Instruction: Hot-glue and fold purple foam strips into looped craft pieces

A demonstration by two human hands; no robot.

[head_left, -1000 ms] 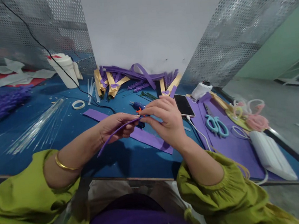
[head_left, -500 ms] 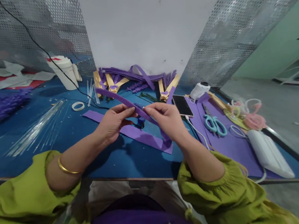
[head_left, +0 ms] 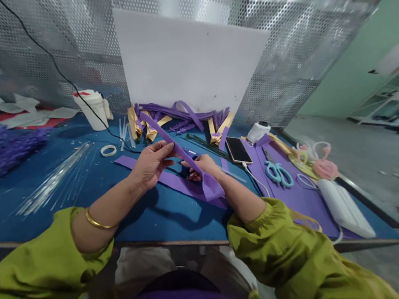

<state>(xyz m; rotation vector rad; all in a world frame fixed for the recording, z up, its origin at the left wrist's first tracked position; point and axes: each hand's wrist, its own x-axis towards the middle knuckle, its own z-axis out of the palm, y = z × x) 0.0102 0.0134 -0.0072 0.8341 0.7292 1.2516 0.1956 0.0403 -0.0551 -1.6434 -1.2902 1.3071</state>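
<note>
A long purple ribbon strip [head_left: 188, 159] is pinched near its upper part between the thumb and fingers of my left hand [head_left: 153, 163]. Its upper end points up and away, and the lower end hangs in a fold in front of my right wrist. Behind the strip, my right hand [head_left: 206, 165] has its fingers around a dark blue glue gun [head_left: 192, 154], partly hidden by the strip and hand. A clear glue stick [head_left: 235, 175] lies to the right of that hand. Beneath both hands, another wider purple strip [head_left: 178, 182] rests flat on the blue table [head_left: 178, 220].
Blue-handled scissors [head_left: 278, 173], a phone [head_left: 238, 150] with a white cable and a white power strip [head_left: 346, 208] are at right. At left are clear thin strands [head_left: 55, 181], a tape roll [head_left: 108, 151] and a white cup [head_left: 92, 111]. A white board [head_left: 189, 55] stands behind.
My right hand has let go of the purple strip and moved down behind it onto the glue gun. The left hand keeps its pinch. The strip's lower end now hangs loose. The view has tilted up.
</note>
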